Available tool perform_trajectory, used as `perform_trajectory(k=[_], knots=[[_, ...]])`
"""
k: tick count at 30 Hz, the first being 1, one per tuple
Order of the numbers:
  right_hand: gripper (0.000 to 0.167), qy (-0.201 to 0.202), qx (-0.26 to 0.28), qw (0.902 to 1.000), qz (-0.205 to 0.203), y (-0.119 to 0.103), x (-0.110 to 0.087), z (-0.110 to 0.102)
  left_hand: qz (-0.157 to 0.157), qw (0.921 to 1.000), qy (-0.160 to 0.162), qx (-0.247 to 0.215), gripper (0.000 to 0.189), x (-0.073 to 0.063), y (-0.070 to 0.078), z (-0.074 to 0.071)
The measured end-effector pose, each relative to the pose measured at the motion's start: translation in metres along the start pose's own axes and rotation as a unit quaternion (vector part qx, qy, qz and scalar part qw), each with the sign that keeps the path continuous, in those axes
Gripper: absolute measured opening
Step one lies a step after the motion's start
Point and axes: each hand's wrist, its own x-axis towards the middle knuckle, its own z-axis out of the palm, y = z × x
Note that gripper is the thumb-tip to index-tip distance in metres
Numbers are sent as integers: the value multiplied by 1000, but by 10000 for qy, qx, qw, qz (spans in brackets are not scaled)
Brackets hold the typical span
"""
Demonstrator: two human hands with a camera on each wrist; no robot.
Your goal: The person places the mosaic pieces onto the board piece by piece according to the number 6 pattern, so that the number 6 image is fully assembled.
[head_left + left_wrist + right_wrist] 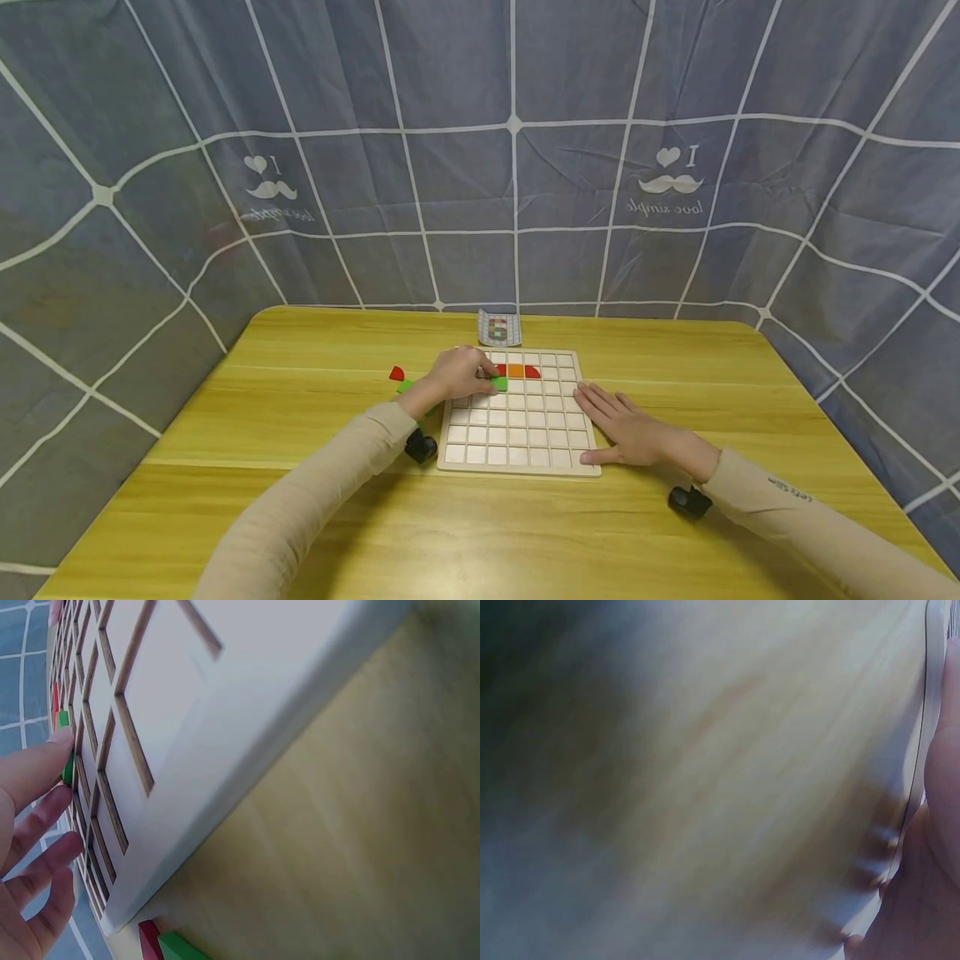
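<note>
A pale wooden grid board [476, 457] lies on the table. My left hand [456, 372] reaches over its upper left part and pinches a green piece [68, 771] between thumb and forefinger, low over the cells. More green [500, 384] shows just beyond the fingertips. In the row above sit an orange square piece [515, 371] and a red rounded piece [532, 372], with more red beside the left fingers. My right hand [626, 429] rests along the board's right edge, fingers extended and thumb apart. The left hand hides some cells.
Left of the board lie a red rounded piece [397, 374] and green pieces [405, 387], partly behind the left wrist. A small pattern card [498, 328] stands or lies behind the board. A grey gridded curtain [465, 183] surrounds the table's back and sides.
</note>
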Motion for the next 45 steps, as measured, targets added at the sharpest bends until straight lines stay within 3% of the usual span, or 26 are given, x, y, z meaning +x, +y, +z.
perform_trajectory(k=[11,18,25,36,45], knots=[[96,-42,-69,10000,-27,-3,1,-1,188,9998,63,-80,22,-8,-4,-4],[96,134,39,9997,-210,-3,2,1,36,9999,97,-52,24,-12,-4,-8],[98,-58,21,10000,-27,-3,2,1,-52,9998,200,35,24,-20,-7,-19],[96,211,87,9995,-220,0,1,7,-129,9990,421,-8,25,-44,-25,-29],[96,86,75,9999,-120,-3,-1,-1,-121,9979,636,85,25,-66,-39,-36]])
